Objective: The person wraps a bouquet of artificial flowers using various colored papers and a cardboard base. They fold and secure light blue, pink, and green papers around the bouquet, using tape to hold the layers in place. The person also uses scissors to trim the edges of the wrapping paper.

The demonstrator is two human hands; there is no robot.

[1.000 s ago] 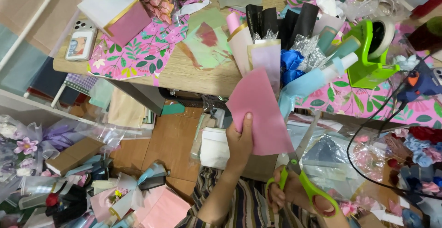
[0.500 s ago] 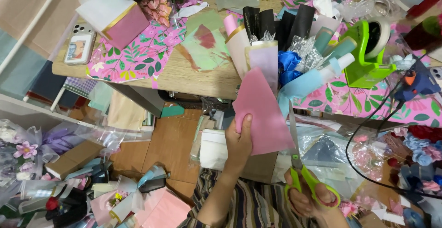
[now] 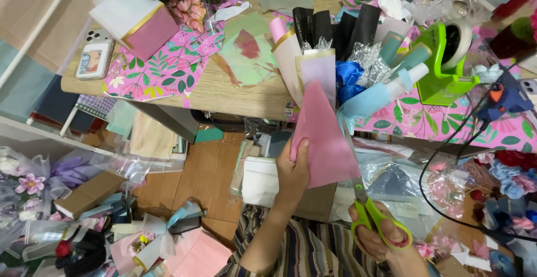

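One pink sheet, tip pointing up, seemingly

Matt pink paper sheet; glossy green plastic scissor handles.

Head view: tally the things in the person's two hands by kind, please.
Pink paper sheet, in left hand: 1
Green-handled scissors, in right hand: 1
Total: 2

head: worn high, looks steeply down | faces table edge, floor | hands close, probably lap-level
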